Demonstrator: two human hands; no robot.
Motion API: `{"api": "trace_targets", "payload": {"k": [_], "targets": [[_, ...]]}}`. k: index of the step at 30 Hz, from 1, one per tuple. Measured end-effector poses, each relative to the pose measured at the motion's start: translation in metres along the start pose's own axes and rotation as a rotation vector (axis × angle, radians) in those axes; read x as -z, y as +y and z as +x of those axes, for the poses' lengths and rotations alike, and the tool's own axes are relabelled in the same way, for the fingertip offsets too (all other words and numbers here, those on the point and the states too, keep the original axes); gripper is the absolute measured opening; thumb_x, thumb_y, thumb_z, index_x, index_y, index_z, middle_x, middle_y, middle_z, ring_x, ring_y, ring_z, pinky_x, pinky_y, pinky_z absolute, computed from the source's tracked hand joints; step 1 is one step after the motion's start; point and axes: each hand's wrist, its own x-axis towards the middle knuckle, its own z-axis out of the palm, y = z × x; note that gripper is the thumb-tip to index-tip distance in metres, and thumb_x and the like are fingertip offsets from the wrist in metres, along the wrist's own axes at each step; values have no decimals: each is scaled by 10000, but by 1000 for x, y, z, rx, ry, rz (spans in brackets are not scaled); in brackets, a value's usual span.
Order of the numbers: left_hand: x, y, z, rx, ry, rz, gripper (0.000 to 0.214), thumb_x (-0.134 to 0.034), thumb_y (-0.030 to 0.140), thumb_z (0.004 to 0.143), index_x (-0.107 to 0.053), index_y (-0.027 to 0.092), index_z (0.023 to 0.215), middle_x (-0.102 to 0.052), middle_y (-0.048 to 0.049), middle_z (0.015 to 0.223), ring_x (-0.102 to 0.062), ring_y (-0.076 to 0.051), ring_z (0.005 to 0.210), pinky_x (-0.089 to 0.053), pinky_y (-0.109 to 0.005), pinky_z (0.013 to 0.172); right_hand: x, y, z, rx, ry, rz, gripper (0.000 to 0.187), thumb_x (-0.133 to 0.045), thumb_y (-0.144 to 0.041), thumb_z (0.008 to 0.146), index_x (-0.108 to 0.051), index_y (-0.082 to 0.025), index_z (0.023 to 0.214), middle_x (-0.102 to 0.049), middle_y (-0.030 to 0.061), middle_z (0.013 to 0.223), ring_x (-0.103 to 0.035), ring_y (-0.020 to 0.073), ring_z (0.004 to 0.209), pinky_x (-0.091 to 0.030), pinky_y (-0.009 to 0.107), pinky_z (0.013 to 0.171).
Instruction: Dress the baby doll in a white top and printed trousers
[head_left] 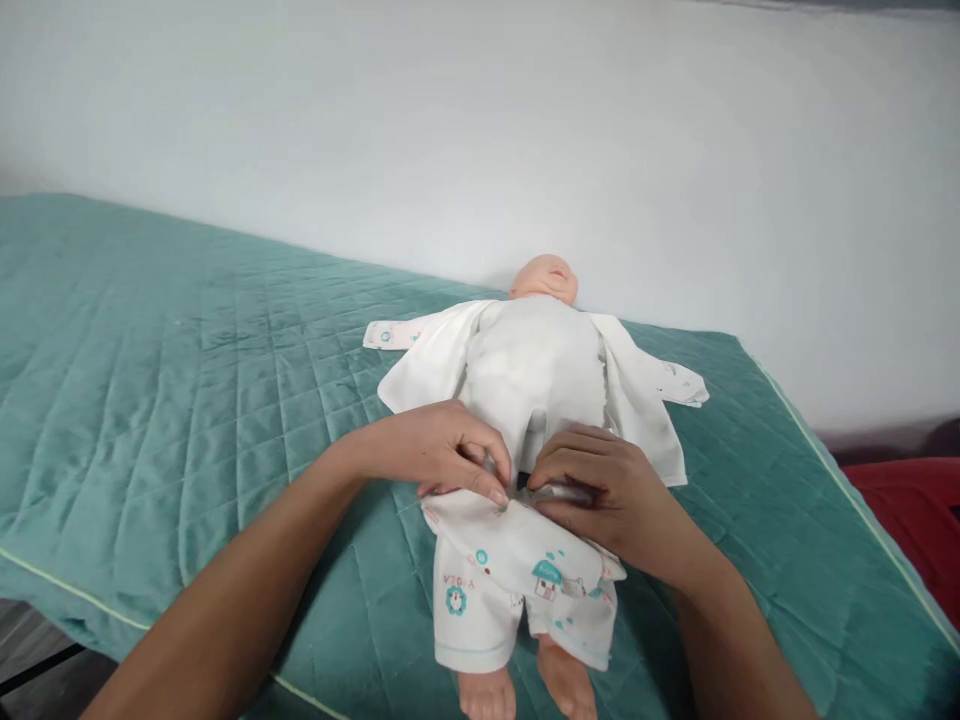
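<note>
A baby doll [536, 370] lay on its back on a bed covered by a teal quilted bedspread [187, 380], its head toward the white wall [480, 130]. It wore printed white trousers [502, 585], and an open white jacket [637, 395] was spread out under its torso. The left hand [442, 450] was closed, thumb and fingertips pinching the trousers' waistband at the doll's hip. The right hand [600, 490] was curled shut on the same waistband just beside it, the two hands almost touching. The doll's bare feet [525, 690] stuck out near the bed's front edge. Something red [915, 520] sat beyond the bed on the right.
</note>
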Motion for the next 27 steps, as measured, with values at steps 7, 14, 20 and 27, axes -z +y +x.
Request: {"api": "trace_targets", "payload": {"k": [7,14,20,27], "targets": [[2,-4,-3,-8,-169,-22,250,-694,384,841,-781,212,1001,-580,34,489,-460,-86,376,-354,-195,402,-3,-7,2,52,-121,119,113,-681,-246,907,-726,-215,809,-658,20,853,-618,151,823,-402,323,781],[4,-10,-1,-109,-229,23,179,-745,322,787,-811,211,911,-672,-12,598,-535,-110,511,-391,-208,480,-1,-7,2,103,-201,183,256,-745,-368,863,-690,-195,682,-587,-10,756,-552,121,728,-366,343,794],[4,-7,-1,-159,-158,-3,217,-730,395,811,-809,203,874,-658,-27,614,-513,-104,504,-360,-220,466,1,-9,1,82,-217,230,320,-782,-294,826,-563,-184,621,-599,-6,801,-560,128,780,-389,340,825],[5,-12,-3,-286,210,-163,229,-714,376,826,-698,158,758,-625,-48,841,-509,-79,565,-418,-228,518,6,2,-5,-46,-23,575,376,-656,-384,904,-506,-192,617,-537,31,839,-500,150,753,-408,303,655]]}}
